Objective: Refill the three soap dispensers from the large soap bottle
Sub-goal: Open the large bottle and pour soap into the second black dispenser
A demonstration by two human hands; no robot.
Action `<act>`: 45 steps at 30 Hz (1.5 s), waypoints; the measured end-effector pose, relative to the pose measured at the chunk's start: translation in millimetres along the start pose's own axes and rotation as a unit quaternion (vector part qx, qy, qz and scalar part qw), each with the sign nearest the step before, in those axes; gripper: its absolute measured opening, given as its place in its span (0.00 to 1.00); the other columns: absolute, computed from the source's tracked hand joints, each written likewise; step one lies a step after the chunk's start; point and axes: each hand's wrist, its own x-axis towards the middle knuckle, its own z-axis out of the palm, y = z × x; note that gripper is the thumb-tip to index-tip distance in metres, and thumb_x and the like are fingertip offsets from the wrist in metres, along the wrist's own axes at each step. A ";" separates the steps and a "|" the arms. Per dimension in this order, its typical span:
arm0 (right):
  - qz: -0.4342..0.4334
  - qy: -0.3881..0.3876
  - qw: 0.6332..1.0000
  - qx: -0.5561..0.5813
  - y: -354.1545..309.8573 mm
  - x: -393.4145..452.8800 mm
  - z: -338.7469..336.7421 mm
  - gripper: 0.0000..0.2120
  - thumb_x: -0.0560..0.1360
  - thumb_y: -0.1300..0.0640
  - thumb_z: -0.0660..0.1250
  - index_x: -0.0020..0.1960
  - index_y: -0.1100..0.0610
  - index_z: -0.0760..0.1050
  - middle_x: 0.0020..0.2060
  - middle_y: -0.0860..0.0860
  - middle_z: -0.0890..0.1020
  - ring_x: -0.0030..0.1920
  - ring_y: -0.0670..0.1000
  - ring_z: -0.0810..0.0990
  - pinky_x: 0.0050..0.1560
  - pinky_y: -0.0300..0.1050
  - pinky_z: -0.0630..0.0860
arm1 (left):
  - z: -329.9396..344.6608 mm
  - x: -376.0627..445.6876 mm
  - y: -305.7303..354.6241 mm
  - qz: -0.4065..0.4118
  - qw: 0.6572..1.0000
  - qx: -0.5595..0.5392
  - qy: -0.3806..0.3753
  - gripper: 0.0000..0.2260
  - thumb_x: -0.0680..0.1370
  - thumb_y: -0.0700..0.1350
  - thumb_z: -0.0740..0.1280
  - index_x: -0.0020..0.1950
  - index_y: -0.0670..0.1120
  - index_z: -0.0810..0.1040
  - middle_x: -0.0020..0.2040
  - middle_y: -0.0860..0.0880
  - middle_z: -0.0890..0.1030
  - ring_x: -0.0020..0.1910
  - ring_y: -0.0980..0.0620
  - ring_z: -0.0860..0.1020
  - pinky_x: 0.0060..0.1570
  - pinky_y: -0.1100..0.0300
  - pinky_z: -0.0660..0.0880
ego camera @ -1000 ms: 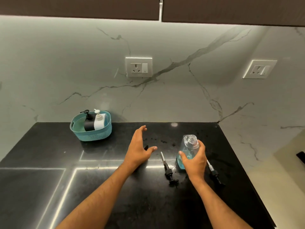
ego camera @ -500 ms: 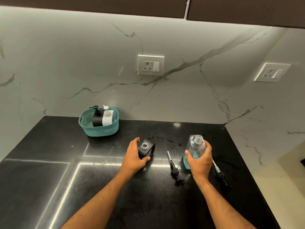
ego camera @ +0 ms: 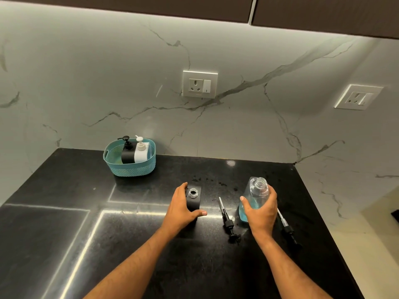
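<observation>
A black square soap dispenser (ego camera: 194, 197) with its neck uncapped stands on the black counter (ego camera: 64, 234); my left hand (ego camera: 183, 209) grips it from the left and front. My right hand (ego camera: 262, 210) holds the clear large soap bottle (ego camera: 255, 190), which stands upright, open at the top, with blue soap low inside. Two black pump heads with tubes lie on the counter: one (ego camera: 226, 219) between my hands, one (ego camera: 285, 225) right of the bottle. A black dispenser (ego camera: 127, 153) and a white dispenser (ego camera: 141, 152) stand in the teal basket (ego camera: 129, 168).
The basket sits at the back left of the counter against the marble wall. Small wet drops (ego camera: 207, 180) dot the counter behind the dispenser. Two wall sockets (ego camera: 199, 84) (ego camera: 358, 97) are on the backsplash. The counter's right edge (ego camera: 328, 212) runs close to the bottle.
My left hand, open above the counter a second ago, has come down and closed around the black dispenser. The right hand has stayed on the bottle. The camera has shifted left.
</observation>
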 end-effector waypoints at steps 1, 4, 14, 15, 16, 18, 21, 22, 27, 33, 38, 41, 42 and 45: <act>0.000 -0.002 1.000 -0.002 0.0 -0.3 -0.2 0.43 0.65 0.55 0.84 0.73 0.54 0.65 0.64 0.54 0.76 0.63 0.54 0.76 0.59 0.50 0.78 | 0.2 0.5 0.0 0.002 1.000 0.002 -0.005 0.58 0.64 0.59 0.84 0.84 0.46 0.54 0.81 0.50 0.62 0.79 0.50 0.63 0.77 0.54 0.63; 0.000 -0.008 1.000 -0.004 0.7 -0.2 -0.9 0.44 0.64 0.52 0.84 0.74 0.52 0.64 0.64 0.53 0.76 0.63 0.54 0.76 0.59 0.51 0.79 | -1.5 4.0 -2.7 0.008 1.000 0.007 -0.024 0.62 0.62 0.58 0.85 0.85 0.47 0.50 0.83 0.50 0.57 0.81 0.50 0.58 0.80 0.51 0.60; -0.004 0.001 1.000 0.008 -2.0 -2.6 2.2 0.43 0.66 0.54 0.84 0.74 0.52 0.65 0.65 0.52 0.77 0.64 0.53 0.77 0.60 0.50 0.80 | -9.8 17.1 -7.1 0.041 0.997 0.028 -0.063 0.61 0.59 0.53 0.88 0.82 0.47 0.55 0.79 0.50 0.60 0.77 0.51 0.59 0.76 0.56 0.59; -0.009 0.001 1.000 0.008 -2.1 -2.4 3.3 0.43 0.66 0.55 0.84 0.74 0.53 0.66 0.65 0.52 0.77 0.64 0.53 0.77 0.61 0.51 0.80 | -9.8 17.9 -7.2 0.045 0.997 0.028 -0.061 0.60 0.59 0.53 0.88 0.82 0.47 0.56 0.78 0.50 0.61 0.75 0.53 0.59 0.75 0.57 0.60; -0.012 0.001 1.000 0.008 -2.8 -2.1 4.4 0.42 0.66 0.56 0.83 0.75 0.53 0.66 0.66 0.52 0.77 0.64 0.52 0.78 0.61 0.51 0.80 | -9.4 18.4 -7.3 0.049 0.997 0.028 -0.057 0.60 0.58 0.53 0.88 0.81 0.47 0.56 0.78 0.50 0.61 0.73 0.55 0.59 0.75 0.58 0.60; -0.019 -0.001 1.000 0.005 -4.3 -0.9 6.0 0.42 0.67 0.57 0.83 0.75 0.55 0.67 0.66 0.53 0.78 0.65 0.53 0.78 0.62 0.48 0.79 | -8.5 18.7 -6.9 0.055 0.997 0.028 -0.048 0.58 0.59 0.54 0.88 0.80 0.47 0.58 0.76 0.51 0.62 0.71 0.58 0.59 0.73 0.62 0.61; -0.039 -0.009 0.999 -0.009 -5.4 0.6 7.4 0.42 0.67 0.59 0.83 0.76 0.57 0.67 0.67 0.54 0.78 0.66 0.54 0.77 0.64 0.45 0.76 | -7.3 19.5 -5.1 0.067 0.997 0.022 -0.035 0.57 0.58 0.54 0.88 0.79 0.47 0.59 0.72 0.54 0.63 0.70 0.57 0.64 0.72 0.63 0.64; -0.046 -0.011 0.999 -0.014 -6.6 1.4 7.3 0.42 0.67 0.59 0.83 0.76 0.57 0.67 0.68 0.54 0.77 0.67 0.55 0.77 0.64 0.46 0.77 | -7.7 20.0 -3.5 0.070 0.997 0.018 -0.031 0.57 0.58 0.54 0.88 0.79 0.47 0.59 0.71 0.55 0.63 0.69 0.56 0.66 0.71 0.63 0.65; -0.097 -0.014 0.995 -0.035 -18.6 12.8 6.3 0.43 0.67 0.60 0.82 0.77 0.54 0.66 0.66 0.54 0.77 0.66 0.52 0.77 0.64 0.46 0.77 | -11.8 25.5 7.7 0.091 0.996 -0.015 -0.019 0.57 0.58 0.55 0.88 0.79 0.49 0.60 0.71 0.58 0.63 0.68 0.58 0.67 0.67 0.66 0.66; -0.180 -0.024 0.982 -0.053 -43.4 31.2 4.9 0.43 0.67 0.62 0.82 0.78 0.55 0.67 0.67 0.54 0.77 0.67 0.53 0.75 0.68 0.47 0.75 | -12.3 33.6 29.8 0.124 0.991 -0.044 -0.018 0.57 0.58 0.57 0.88 0.79 0.52 0.60 0.71 0.60 0.63 0.69 0.59 0.68 0.68 0.67 0.68; -0.237 -0.036 0.967 -0.088 -57.5 43.8 6.5 0.43 0.67 0.61 0.82 0.78 0.55 0.67 0.67 0.53 0.77 0.68 0.53 0.75 0.67 0.57 0.76 | -11.4 38.5 49.1 0.148 0.988 -0.053 -0.009 0.57 0.58 0.57 0.87 0.80 0.51 0.60 0.72 0.59 0.64 0.69 0.60 0.68 0.67 0.68 0.68; -0.268 -0.047 0.954 -0.124 -62.3 50.0 7.5 0.44 0.68 0.60 0.81 0.79 0.51 0.65 0.68 0.53 0.76 0.69 0.53 0.74 0.70 0.57 0.74 | -11.7 41.0 57.0 0.152 0.987 -0.055 -0.002 0.56 0.58 0.57 0.87 0.79 0.51 0.61 0.73 0.58 0.64 0.69 0.59 0.69 0.68 0.66 0.70; -0.276 -0.049 0.950 -0.135 -64.2 51.4 7.7 0.44 0.68 0.60 0.80 0.80 0.51 0.65 0.68 0.54 0.76 0.69 0.54 0.74 0.70 0.57 0.73 | -11.3 41.3 58.9 0.154 0.987 -0.055 0.000 0.56 0.58 0.57 0.87 0.79 0.51 0.61 0.72 0.58 0.64 0.68 0.60 0.69 0.68 0.66 0.70; -0.299 -0.041 0.938 -0.171 -71.3 53.3 8.7 0.43 0.69 0.61 0.79 0.80 0.50 0.65 0.68 0.56 0.76 0.69 0.57 0.74 0.70 0.58 0.74 | -10.0 41.1 62.9 0.162 0.985 -0.057 0.001 0.55 0.58 0.56 0.88 0.79 0.51 0.62 0.71 0.59 0.65 0.68 0.64 0.69 0.66 0.68 0.72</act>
